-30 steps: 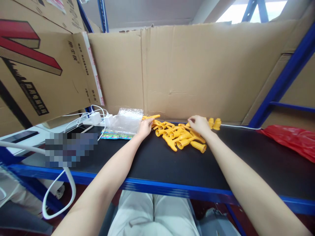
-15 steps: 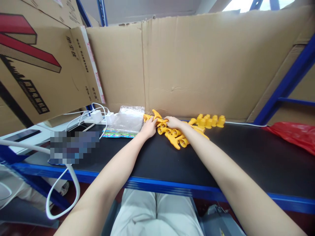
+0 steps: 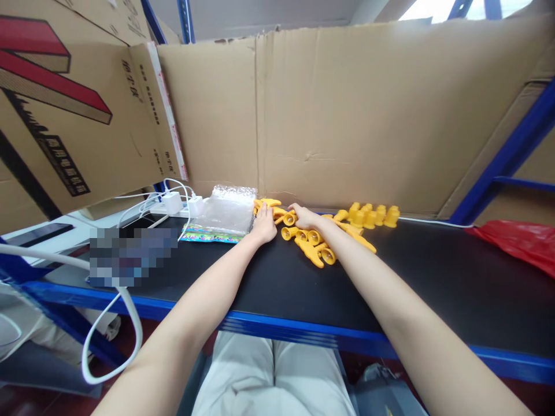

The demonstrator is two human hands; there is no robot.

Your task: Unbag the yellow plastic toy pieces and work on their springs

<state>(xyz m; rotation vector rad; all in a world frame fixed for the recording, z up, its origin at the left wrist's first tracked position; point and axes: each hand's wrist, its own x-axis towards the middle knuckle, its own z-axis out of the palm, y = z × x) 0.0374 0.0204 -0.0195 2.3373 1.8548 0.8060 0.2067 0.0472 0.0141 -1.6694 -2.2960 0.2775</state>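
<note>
Yellow plastic pieces [image 3: 310, 249] lie in a loose pile on the black tabletop, some with round cup-like ends and others with curved, pointed arms. At the pile's left end, my left hand [image 3: 263, 226] has its fingers closed around a yellow piece [image 3: 272, 203] whose arm sticks out above them. Close by on the right, my right hand [image 3: 304, 217] curls its fingers over another yellow piece with an open round end [image 3: 289, 218]. The fingers partly cover both pieces. My right forearm hides part of the pile.
Several yellow caps [image 3: 369, 218] stand upright at the back right. Clear plastic bags [image 3: 229, 211] lie left of my left hand, over a colourful printed packet [image 3: 212, 236]. White chargers [image 3: 172, 202] and cables are further left. A red plastic bag [image 3: 515, 240] lies far right; a cardboard wall [image 3: 347, 115] stands behind.
The yellow piece at my left hand has turned from slanting upward to lying flatter. A round-ended piece now shows under my right hand. The view has shifted slightly.
</note>
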